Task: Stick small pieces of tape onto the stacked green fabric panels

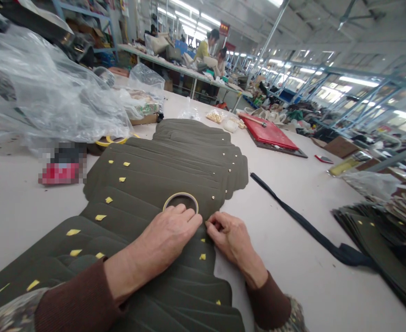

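Many dark olive fabric or leather panels (pixel 168 159) lie overlapped in rows on the table before me. Small yellow tape pieces (pixel 100 217) dot the panels, and small shiny studs (pixel 229 170) sit along the far right edges. My left hand (pixel 170 233) is closed on a roll of yellow tape (pixel 180 195), which stands on edge above the panels. Close beside it, my right hand (pixel 229 235) is closed, thumb and forefinger pinched at the right edge of a panel. Whatever lies between those fingertips is too small to make out.
Clear plastic bags (pixel 61 92) pile up at the left, near more tape rolls (pixel 115 139). A hammer (pixel 253 120) rests on a red board (pixel 270 131) at the back. A dark strap (pixel 293 216) runs toward stacked panels (pixel 369 235) at right. People work at a farther table (pixel 182 71).
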The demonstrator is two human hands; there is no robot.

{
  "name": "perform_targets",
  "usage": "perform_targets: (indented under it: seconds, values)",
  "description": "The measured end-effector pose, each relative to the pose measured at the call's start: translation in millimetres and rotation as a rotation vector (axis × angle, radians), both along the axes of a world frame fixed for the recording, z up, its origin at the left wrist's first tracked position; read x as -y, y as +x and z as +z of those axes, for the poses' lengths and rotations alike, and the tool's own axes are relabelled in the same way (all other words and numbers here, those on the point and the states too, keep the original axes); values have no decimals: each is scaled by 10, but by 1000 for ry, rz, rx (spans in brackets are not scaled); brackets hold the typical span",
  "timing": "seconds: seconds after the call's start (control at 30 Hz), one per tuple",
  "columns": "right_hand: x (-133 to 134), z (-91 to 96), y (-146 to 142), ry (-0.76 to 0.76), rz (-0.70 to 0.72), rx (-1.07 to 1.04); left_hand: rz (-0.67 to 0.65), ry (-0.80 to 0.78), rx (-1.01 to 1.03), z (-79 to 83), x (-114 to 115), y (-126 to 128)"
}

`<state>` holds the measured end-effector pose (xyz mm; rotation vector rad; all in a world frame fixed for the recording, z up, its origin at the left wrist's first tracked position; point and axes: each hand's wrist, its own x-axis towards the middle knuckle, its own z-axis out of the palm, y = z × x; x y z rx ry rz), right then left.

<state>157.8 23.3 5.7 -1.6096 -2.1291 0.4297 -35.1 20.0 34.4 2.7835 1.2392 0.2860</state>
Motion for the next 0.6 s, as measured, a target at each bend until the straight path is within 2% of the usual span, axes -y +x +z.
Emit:
perform_targets:
  seconds: [0.1,0.2,0.33,0.47,0.6]
  values:
    - [16,79,40,-158,53,-16,1,2,97,-8,12,-69]
    - [13,105,74,-238,86,-39,-27,37,223,-80,-2,-120]
    - [15,68,48,-207,37,-15,-41,97,353,-155,-28,-117]
    - [16,-1,2,-172,-45,-30,6,158,417,-138,-37,-92]
    - [7,-25,27,-187,-119,-225,-13,131,389,-135,-30,-97]
